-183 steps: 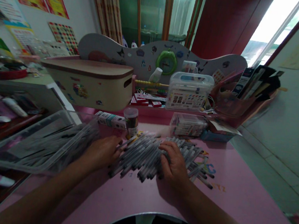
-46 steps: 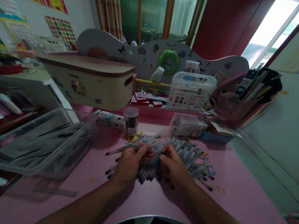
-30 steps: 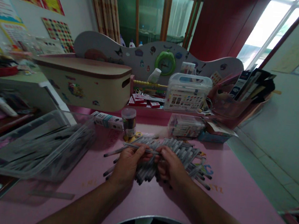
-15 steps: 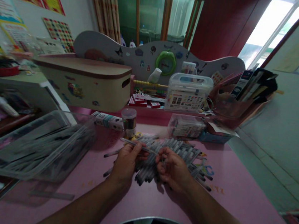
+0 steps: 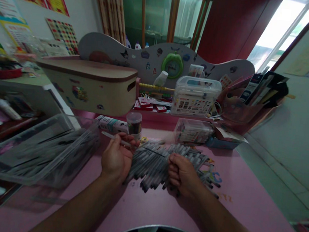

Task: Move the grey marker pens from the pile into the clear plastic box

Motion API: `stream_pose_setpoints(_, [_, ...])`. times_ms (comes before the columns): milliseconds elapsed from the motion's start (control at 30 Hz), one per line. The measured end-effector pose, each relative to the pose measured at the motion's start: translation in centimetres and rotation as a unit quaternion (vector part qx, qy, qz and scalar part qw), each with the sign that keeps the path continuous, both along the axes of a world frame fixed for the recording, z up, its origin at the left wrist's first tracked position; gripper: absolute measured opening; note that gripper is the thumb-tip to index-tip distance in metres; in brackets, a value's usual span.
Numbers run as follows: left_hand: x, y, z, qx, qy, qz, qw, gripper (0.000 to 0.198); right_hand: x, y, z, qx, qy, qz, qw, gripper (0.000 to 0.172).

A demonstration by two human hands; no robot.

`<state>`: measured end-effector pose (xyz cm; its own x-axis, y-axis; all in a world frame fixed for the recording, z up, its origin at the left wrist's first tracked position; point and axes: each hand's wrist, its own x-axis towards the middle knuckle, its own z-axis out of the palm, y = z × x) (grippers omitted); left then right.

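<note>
My left hand (image 5: 118,156) is closed around a clear pen barrel (image 5: 108,135), whose end sticks out to the left. A thin dark pen refill (image 5: 153,152) stretches from the barrel toward my right hand (image 5: 182,175), which pinches its other end in closed fingers. Both hands are raised over a wide pile of clear pens (image 5: 153,171) with dark ends, lying on the pink desk (image 5: 143,211). Left of the hands, a clear plastic bin (image 5: 83,149) holds many more thin, pen-like pieces.
A clear round jar (image 5: 133,125) and a long printed box (image 5: 111,124) stand behind the pile. Further right are a clear case of pens (image 5: 193,131) and a blue box (image 5: 224,142). A faint clear ruler (image 5: 50,200) lies near the desk's front left.
My hands have moved apart, the left one leftward with the pen barrel. A dark refill now spans the space between them, drawn out of the barrel.
</note>
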<state>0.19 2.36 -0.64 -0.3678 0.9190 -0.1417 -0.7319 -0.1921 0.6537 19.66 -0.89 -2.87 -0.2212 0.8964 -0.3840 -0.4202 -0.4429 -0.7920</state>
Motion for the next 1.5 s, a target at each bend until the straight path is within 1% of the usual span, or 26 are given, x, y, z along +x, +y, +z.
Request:
stream_pose_setpoints(67, [-0.2,0.1,0.3,-0.009,-0.018,0.010,1.000,0.009,0.0,0.2,0.1,0.011,-0.003,-0.044,0.999,0.031])
stream_pose_setpoints(133, [0.2,-0.3,0.3,-0.020,-0.013,-0.010,1.000,0.008,-0.2,0.2,0.1,0.026,-0.007,-0.070,0.997,0.033])
stream_pose_setpoints(200, [1.1,-1.1,0.0,-0.030,0.016,-0.072,0.997,0.016,-0.6,0.0,0.0,0.043,-0.012,-0.075,0.996,0.036])
stream_pose_setpoints(300, [3.0,-2.4,-0.9,-0.052,0.059,-0.206,0.975,0.032,-1.7,-0.6,-0.4,0.063,-0.031,-0.042,0.997,0.041])
stream_pose_setpoints(333, [3.6,-2.7,-1.2,-0.059,0.063,-0.237,0.968,0.034,-2.1,-0.9,-0.6,0.072,-0.034,-0.028,0.996,0.040])
stream_pose_setpoints(367, [4.1,-2.9,-1.6,-0.066,0.066,-0.255,0.962,0.034,-2.4,-1.1,-0.8,0.084,-0.032,-0.015,0.996,0.039])
stream_pose_setpoints(400, [4.4,-3.0,-1.9,-0.070,0.070,-0.260,0.960,0.033,-2.6,-1.2,-0.9,0.098,-0.018,-0.010,0.995,0.037])
stream_pose_setpoints(467, [4.6,-3.0,-2.4,-0.074,0.074,-0.250,0.962,0.034,-2.7,-1.3,-0.9,0.114,-0.008,-0.011,0.993,0.032])
stream_pose_setpoints(500, [4.6,-3.0,-2.4,-0.077,0.070,-0.247,0.963,0.034,-2.5,-1.2,-0.9,0.113,-0.023,-0.022,0.993,0.029])
stream_pose_setpoints(567, [4.4,-2.9,-2.3,-0.100,0.039,-0.254,0.961,0.029,-1.9,-1.0,-0.6,0.127,-0.066,-0.070,0.987,0.022])
stream_pose_setpoints(633, [4.3,-3.1,-2.0,-0.141,-0.016,-0.279,0.950,0.026,-1.4,-1.0,-0.3,0.182,-0.120,-0.125,0.968,0.018])
stream_pose_setpoints(667, [4.4,-3.4,-1.8,-0.158,-0.045,-0.296,0.941,0.026,-1.3,-1.1,-0.2,0.219,-0.148,-0.148,0.953,0.017])
stream_pose_setpoints(767, [5.2,-4.3,-1.6,-0.172,-0.116,-0.340,0.917,0.029,-1.6,-1.9,-0.6,0.333,-0.233,-0.179,0.896,0.019])
stream_pose_setpoints(833, [5.9,-4.8,-1.8,-0.186,-0.140,-0.343,0.910,0.030,-2.0,-2.3,-1.2,0.393,-0.280,-0.146,0.863,0.023])
stream_pose_setpoints(867, [6.1,-5.0,-1.8,-0.198,-0.146,-0.338,0.908,0.030,-2.1,-2.3,-1.4,0.427,-0.307,-0.112,0.844,0.025])
stream_pose_setpoints(933, [6.4,-5.2,-2.0,-0.214,-0.151,-0.325,0.909,0.030,-2.3,-2.2,-1.8,0.496,-0.355,-0.044,0.792,0.028])
stream_pose_setpoints(967, [6.4,-5.2,-2.0,-0.216,-0.151,-0.317,0.911,0.030,-2.2,-2.1,-2.0,0.525,-0.374,-0.020,0.764,0.030])
stream_pose_setpoints(1033, [6.3,-5.0,-1.9,-0.209,-0.158,-0.297,0.918,0.030,-2.0,-1.8,-2.0,0.563,-0.399,-0.001,0.724,0.033])
stream_pose_setpoints(1067, [6.2,-4.9,-1.9,-0.204,-0.167,-0.289,0.920,0.030,-1.9,-1.6,-1.9,0.570,-0.409,-0.001,0.713,0.033])
stream_pose_setpoints(1133, [5.9,-4.8,-1.9,-0.196,-0.193,-0.289,0.917,0.030,-1.7,-1.4,-1.6,0.567,-0.422,-0.010,0.707,0.027])
stream_pose_setpoints(1200, [5.8,-4.6,-2.1,-0.189,-0.210,-0.300,0.911,0.028,-1.4,-1.3,-1.3,0.558,-0.426,-0.026,0.711,0.016])
stream_pose_setpoints(1267, [5.6,-4.5,-2.2,-0.184,-0.201,-0.301,0.914,0.026,-1.1,-1.2,-1.0,0.549,-0.424,-0.060,0.718,0.014])
stream_pose_setpoints(1333, [5.4,-4.4,-2.2,-0.199,-0.159,-0.300,0.919,0.021,-0.7,-1.2,-0.8,0.542,-0.421,-0.099,0.720,0.017])
stream_pose_setpoints(1400, [5.0,-4.3,-1.6,-0.219,-0.100,-0.309,0.920,0.018,-0.4,-1.1,-0.7,0.542,-0.422,-0.129,0.715,0.017])
stream_pose_setpoints(1467, [4.4,-4.3,-0.5,-0.215,-0.038,-0.324,0.921,0.016,-0.2,-1.0,-0.7,0.548,-0.425,-0.139,0.707,0.016])
stream_pose_setpoints(1500, [3.9,-4.2,0.3,-0.197,-0.008,-0.329,0.923,0.016,-0.2,-1.0,-0.7,0.551,-0.427,-0.140,0.703,0.017])
